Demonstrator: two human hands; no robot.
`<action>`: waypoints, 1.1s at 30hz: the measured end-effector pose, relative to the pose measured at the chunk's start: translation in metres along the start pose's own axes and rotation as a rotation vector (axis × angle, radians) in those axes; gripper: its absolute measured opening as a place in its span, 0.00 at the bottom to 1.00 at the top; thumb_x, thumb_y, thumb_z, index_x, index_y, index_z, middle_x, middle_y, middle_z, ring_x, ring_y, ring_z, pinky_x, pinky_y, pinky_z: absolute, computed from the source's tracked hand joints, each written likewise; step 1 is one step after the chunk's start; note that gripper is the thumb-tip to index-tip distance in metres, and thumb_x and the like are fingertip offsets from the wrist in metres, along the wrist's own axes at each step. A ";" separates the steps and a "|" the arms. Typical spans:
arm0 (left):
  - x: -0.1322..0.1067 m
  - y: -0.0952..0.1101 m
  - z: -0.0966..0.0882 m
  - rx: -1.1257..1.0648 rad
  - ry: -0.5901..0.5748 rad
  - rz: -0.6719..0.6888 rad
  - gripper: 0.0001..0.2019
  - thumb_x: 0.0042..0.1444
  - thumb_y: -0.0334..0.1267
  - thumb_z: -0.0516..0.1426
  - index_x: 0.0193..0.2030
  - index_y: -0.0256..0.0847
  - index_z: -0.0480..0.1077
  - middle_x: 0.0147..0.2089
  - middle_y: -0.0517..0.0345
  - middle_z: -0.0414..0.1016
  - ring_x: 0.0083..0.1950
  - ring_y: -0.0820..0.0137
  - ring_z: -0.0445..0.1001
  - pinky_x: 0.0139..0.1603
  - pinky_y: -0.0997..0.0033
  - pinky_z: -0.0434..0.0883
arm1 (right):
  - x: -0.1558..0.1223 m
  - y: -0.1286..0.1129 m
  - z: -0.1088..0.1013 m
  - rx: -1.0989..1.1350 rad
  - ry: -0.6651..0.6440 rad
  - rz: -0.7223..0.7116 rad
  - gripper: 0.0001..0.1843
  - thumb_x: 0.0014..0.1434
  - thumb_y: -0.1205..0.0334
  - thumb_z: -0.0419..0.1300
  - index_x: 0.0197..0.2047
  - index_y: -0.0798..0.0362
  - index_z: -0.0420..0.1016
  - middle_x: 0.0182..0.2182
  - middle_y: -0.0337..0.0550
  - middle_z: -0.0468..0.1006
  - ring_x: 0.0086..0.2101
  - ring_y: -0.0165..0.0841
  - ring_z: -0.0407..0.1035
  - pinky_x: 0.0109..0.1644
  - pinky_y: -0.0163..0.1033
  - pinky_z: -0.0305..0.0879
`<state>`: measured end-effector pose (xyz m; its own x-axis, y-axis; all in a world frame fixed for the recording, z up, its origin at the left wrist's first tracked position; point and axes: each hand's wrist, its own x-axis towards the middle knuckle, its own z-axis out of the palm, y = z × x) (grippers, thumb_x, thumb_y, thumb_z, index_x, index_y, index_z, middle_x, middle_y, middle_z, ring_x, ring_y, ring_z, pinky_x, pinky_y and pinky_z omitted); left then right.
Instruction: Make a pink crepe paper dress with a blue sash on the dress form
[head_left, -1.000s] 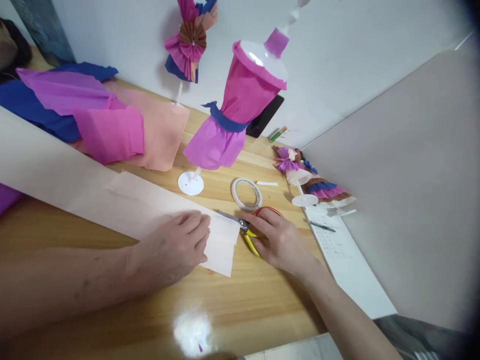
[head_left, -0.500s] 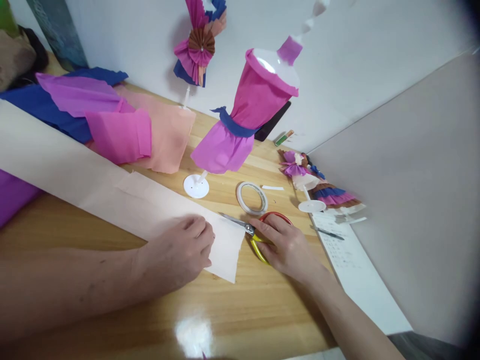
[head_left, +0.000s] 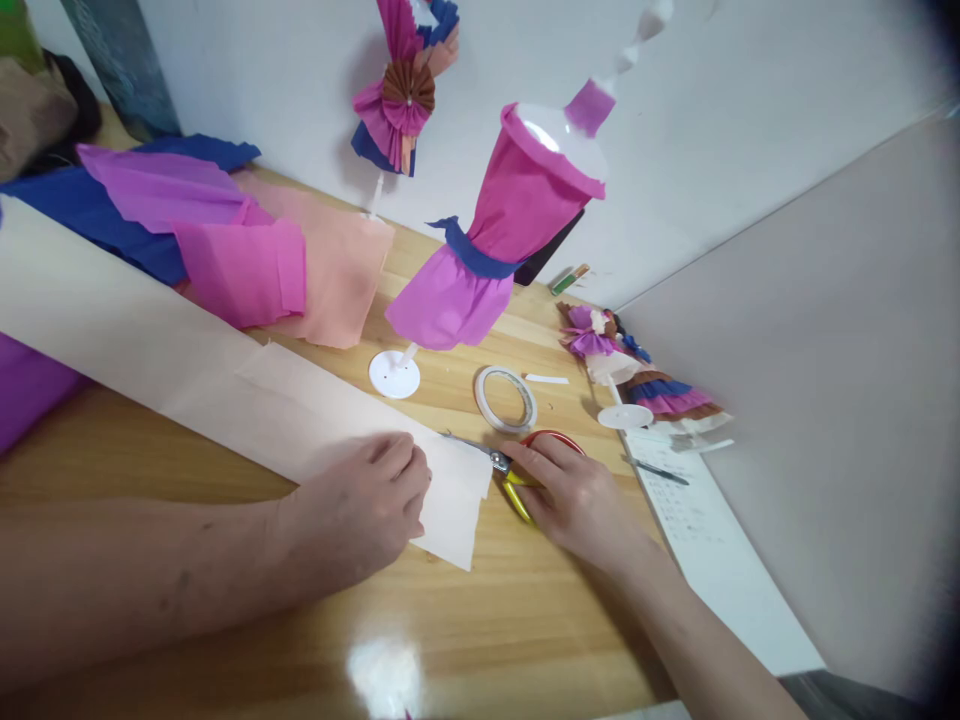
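Observation:
A long strip of pale cream paper (head_left: 210, 370) runs from the left edge of the view to the middle of the table. My left hand (head_left: 364, 500) lies on it near the right end, fingers curled and closed on the paper. In my right hand (head_left: 581, 490) is a pair of scissors (head_left: 498, 461) with red and yellow handles. Their blades point left over the strip's upper edge near its end. Some of the lower blade is hard to make out against the paper. The strip's right end is ragged.
Behind the strip stands a small mannequin (head_left: 521, 215) in a pink and purple paper dress. A tape roll (head_left: 505, 399) lies near the scissors. Coloured crepe paper (head_left: 244, 265) is piled at left. Another dressed stand (head_left: 405, 105), a lying dress (head_left: 667, 390) and a pen (head_left: 660, 470) are farther off.
The scissors' handles have come closer together and the blades have closed somewhat on the strip's edge. My left hand has stayed in place; the view has shifted slightly.

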<state>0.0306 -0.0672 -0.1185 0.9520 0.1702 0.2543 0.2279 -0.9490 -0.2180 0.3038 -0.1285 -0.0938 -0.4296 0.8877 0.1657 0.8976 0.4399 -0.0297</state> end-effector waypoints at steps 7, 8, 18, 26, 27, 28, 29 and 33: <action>-0.001 0.000 0.000 0.023 0.017 0.008 0.16 0.66 0.39 0.49 0.44 0.30 0.75 0.42 0.42 0.75 0.43 0.56 0.73 0.42 0.58 0.68 | 0.002 -0.003 -0.005 0.091 -0.059 0.082 0.25 0.54 0.73 0.53 0.55 0.53 0.69 0.38 0.48 0.72 0.36 0.37 0.70 0.38 0.41 0.72; -0.001 0.000 0.000 0.025 0.020 0.004 0.16 0.66 0.39 0.49 0.45 0.29 0.75 0.42 0.42 0.75 0.43 0.56 0.73 0.42 0.58 0.68 | 0.003 -0.003 -0.005 0.095 -0.060 0.079 0.24 0.54 0.73 0.53 0.55 0.53 0.70 0.38 0.48 0.72 0.36 0.37 0.70 0.38 0.42 0.72; 0.000 0.000 0.000 0.002 0.050 -0.004 0.15 0.66 0.38 0.50 0.44 0.29 0.74 0.42 0.41 0.76 0.43 0.58 0.72 0.44 0.57 0.68 | 0.009 -0.005 -0.004 0.061 -0.060 0.034 0.26 0.50 0.73 0.56 0.54 0.55 0.70 0.39 0.50 0.72 0.38 0.40 0.69 0.40 0.44 0.71; 0.000 0.000 -0.003 -0.008 0.038 0.002 0.15 0.65 0.38 0.51 0.44 0.28 0.74 0.42 0.40 0.76 0.43 0.57 0.73 0.43 0.57 0.68 | 0.017 -0.006 -0.001 0.069 -0.060 0.016 0.25 0.53 0.72 0.55 0.55 0.56 0.70 0.38 0.50 0.72 0.38 0.40 0.69 0.39 0.44 0.72; -0.001 0.000 -0.003 -0.011 0.034 0.001 0.15 0.65 0.38 0.51 0.44 0.29 0.74 0.42 0.40 0.76 0.42 0.56 0.73 0.43 0.57 0.68 | 0.016 -0.006 -0.001 0.070 -0.054 0.010 0.25 0.53 0.72 0.55 0.55 0.57 0.70 0.38 0.51 0.72 0.37 0.40 0.69 0.39 0.44 0.72; -0.001 0.000 -0.003 -0.014 0.030 -0.002 0.15 0.65 0.38 0.51 0.44 0.29 0.74 0.42 0.41 0.76 0.42 0.56 0.73 0.42 0.57 0.69 | 0.016 -0.005 0.000 0.072 -0.048 0.004 0.24 0.54 0.72 0.55 0.55 0.58 0.70 0.38 0.51 0.72 0.37 0.39 0.69 0.39 0.44 0.72; -0.001 0.000 -0.003 -0.019 0.027 -0.002 0.15 0.65 0.38 0.51 0.44 0.29 0.74 0.41 0.41 0.76 0.42 0.56 0.73 0.42 0.57 0.69 | 0.015 -0.005 0.000 0.074 -0.045 -0.001 0.24 0.54 0.72 0.55 0.56 0.58 0.70 0.38 0.51 0.72 0.37 0.39 0.69 0.39 0.44 0.72; -0.001 0.000 -0.002 -0.020 0.037 -0.005 0.15 0.65 0.38 0.50 0.44 0.29 0.75 0.41 0.41 0.76 0.42 0.55 0.74 0.40 0.58 0.69 | 0.013 -0.003 0.002 0.079 -0.035 -0.015 0.23 0.58 0.71 0.54 0.57 0.57 0.68 0.38 0.51 0.72 0.37 0.38 0.70 0.39 0.44 0.73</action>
<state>0.0296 -0.0681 -0.1165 0.9426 0.1657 0.2899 0.2284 -0.9533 -0.1978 0.2954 -0.1184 -0.0933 -0.4470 0.8847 0.1319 0.8812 0.4609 -0.1052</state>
